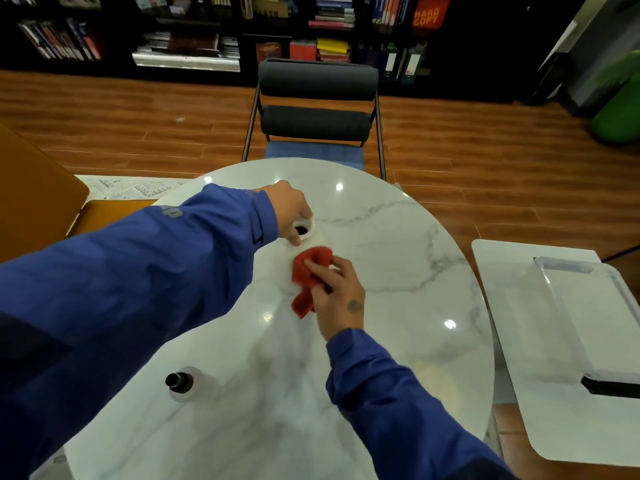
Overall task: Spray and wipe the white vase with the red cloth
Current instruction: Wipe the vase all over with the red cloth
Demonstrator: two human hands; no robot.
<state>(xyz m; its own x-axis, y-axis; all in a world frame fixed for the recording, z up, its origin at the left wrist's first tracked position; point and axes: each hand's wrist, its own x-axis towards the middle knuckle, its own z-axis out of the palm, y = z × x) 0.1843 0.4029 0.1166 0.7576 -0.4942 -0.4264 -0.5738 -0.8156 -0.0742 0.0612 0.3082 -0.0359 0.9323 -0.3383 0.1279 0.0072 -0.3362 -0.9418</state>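
The white vase stands upright near the middle of the round marble table, its dark mouth facing up. My left hand grips the vase's rim from the left. My right hand holds the red cloth bunched against the vase's right side, with one end of the cloth hanging down. A clear spray bottle with a black top stands on the near left part of the table, apart from both hands.
A dark chair with a blue seat is pushed up to the table's far side. A white side surface at the right carries a clear plastic tray. An orange seat sits at the left, bookshelves behind.
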